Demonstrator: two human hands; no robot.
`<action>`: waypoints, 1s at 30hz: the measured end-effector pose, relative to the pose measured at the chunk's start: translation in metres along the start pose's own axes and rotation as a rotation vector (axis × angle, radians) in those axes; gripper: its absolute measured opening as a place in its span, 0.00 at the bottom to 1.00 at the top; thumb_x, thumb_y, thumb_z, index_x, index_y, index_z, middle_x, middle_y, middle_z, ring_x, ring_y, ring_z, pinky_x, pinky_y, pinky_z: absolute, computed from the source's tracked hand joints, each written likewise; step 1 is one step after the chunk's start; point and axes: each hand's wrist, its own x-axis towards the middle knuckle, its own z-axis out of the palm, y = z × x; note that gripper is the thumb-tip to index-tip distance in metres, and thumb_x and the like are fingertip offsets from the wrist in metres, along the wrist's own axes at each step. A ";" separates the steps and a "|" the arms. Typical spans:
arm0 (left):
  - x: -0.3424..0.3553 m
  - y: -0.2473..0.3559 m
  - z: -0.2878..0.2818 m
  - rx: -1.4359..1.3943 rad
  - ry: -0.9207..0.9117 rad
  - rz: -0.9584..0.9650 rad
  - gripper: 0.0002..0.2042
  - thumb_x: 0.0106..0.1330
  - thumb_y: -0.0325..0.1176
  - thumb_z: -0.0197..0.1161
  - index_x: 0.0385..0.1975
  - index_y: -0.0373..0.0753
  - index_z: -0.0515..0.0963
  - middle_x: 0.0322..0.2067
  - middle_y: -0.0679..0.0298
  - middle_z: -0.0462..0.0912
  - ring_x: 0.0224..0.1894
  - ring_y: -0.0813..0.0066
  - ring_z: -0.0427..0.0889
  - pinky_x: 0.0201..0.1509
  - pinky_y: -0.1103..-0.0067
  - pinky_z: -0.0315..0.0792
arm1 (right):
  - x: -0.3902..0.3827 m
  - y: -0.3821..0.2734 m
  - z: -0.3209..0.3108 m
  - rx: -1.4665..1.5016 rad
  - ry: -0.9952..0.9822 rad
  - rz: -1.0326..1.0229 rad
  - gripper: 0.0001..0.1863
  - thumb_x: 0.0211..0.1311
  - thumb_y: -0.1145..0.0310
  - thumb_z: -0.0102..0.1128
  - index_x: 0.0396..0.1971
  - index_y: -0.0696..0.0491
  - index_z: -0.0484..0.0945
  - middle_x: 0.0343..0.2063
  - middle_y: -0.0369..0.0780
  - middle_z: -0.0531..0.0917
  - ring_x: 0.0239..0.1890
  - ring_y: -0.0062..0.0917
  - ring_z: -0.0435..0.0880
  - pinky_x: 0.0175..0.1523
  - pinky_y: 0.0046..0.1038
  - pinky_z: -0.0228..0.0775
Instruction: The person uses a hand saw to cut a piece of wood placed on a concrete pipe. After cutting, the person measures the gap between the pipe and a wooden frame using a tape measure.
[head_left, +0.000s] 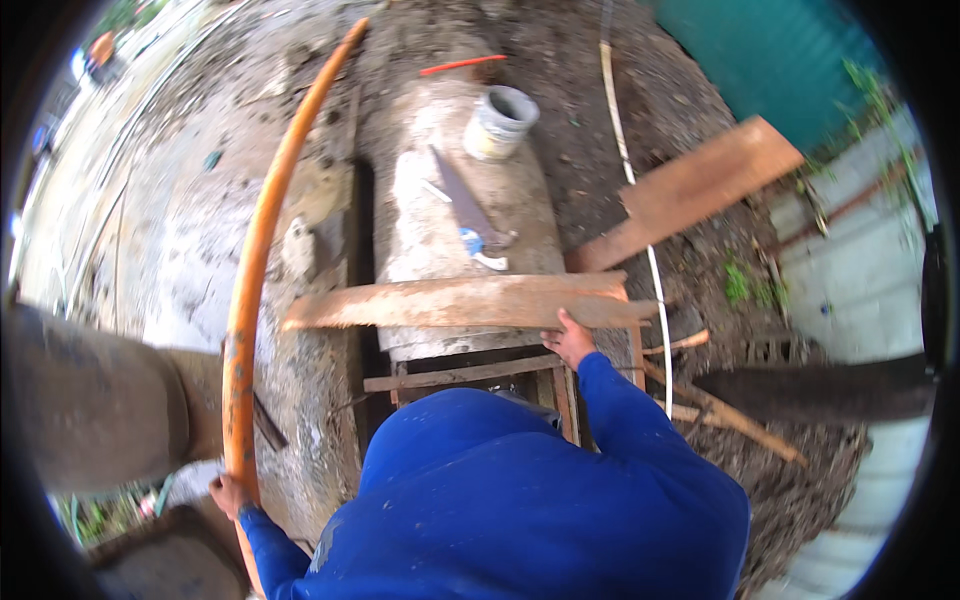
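Note:
My left hand (230, 492) is closed on the near part of a long orange pipe (266, 205), which curves up along the left side. At the near edge of a rough wooden plank (440, 300), my right hand (570, 340) grips it, thumb over the edge and the other fingers partly hidden. The plank lies across a narrow concrete slab, above a wooden frame (470, 374) around an opening. A handsaw (464, 200) with a blue and white handle rests on the slab beyond the plank. My blue-clad body hides part of the frame.
A grey bucket (500, 122) stands on the slab, with a thin red strip (462, 65) behind it. A broad wooden board (705, 190) and a white hose (622, 140) lie to the right, near metal sheeting (850, 230). A dark gap (364, 230) runs along the slab's left side.

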 end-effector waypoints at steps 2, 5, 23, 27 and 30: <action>0.007 0.027 0.016 -0.052 0.016 0.061 0.16 0.69 0.39 0.60 0.45 0.32 0.82 0.43 0.51 0.88 0.46 0.58 0.85 0.55 0.65 0.76 | 0.007 0.004 -0.013 0.012 0.007 -0.027 0.25 0.72 0.47 0.65 0.58 0.47 0.74 0.41 0.39 0.84 0.36 0.33 0.86 0.42 0.38 0.80; 0.019 0.065 0.027 -0.222 -0.018 0.191 0.13 0.68 0.35 0.62 0.42 0.31 0.82 0.39 0.54 0.87 0.43 0.61 0.84 0.53 0.68 0.76 | 0.002 0.004 -0.011 -0.026 0.042 -0.037 0.27 0.69 0.47 0.68 0.59 0.47 0.73 0.45 0.40 0.83 0.36 0.31 0.86 0.40 0.36 0.80; -0.042 0.227 0.095 -0.312 -0.458 0.581 0.07 0.68 0.27 0.63 0.35 0.28 0.79 0.28 0.60 0.83 0.31 0.73 0.79 0.39 0.72 0.73 | 0.007 0.054 -0.037 -0.339 0.091 -0.021 0.30 0.68 0.60 0.69 0.65 0.55 0.72 0.50 0.42 0.86 0.34 0.28 0.88 0.39 0.33 0.80; -0.063 0.233 0.104 -0.304 -0.394 0.661 0.07 0.67 0.27 0.62 0.37 0.29 0.80 0.31 0.60 0.85 0.33 0.72 0.82 0.42 0.74 0.76 | 0.010 0.067 -0.032 -0.689 -0.028 -0.122 0.25 0.67 0.60 0.70 0.59 0.56 0.79 0.40 0.42 0.89 0.31 0.27 0.88 0.39 0.33 0.80; -0.072 0.229 0.119 -0.444 -0.548 0.675 0.06 0.67 0.27 0.62 0.36 0.30 0.80 0.32 0.60 0.85 0.34 0.72 0.83 0.42 0.74 0.77 | 0.004 0.071 -0.020 -0.923 -0.042 -0.196 0.24 0.64 0.60 0.71 0.55 0.59 0.81 0.41 0.45 0.89 0.33 0.29 0.89 0.42 0.32 0.81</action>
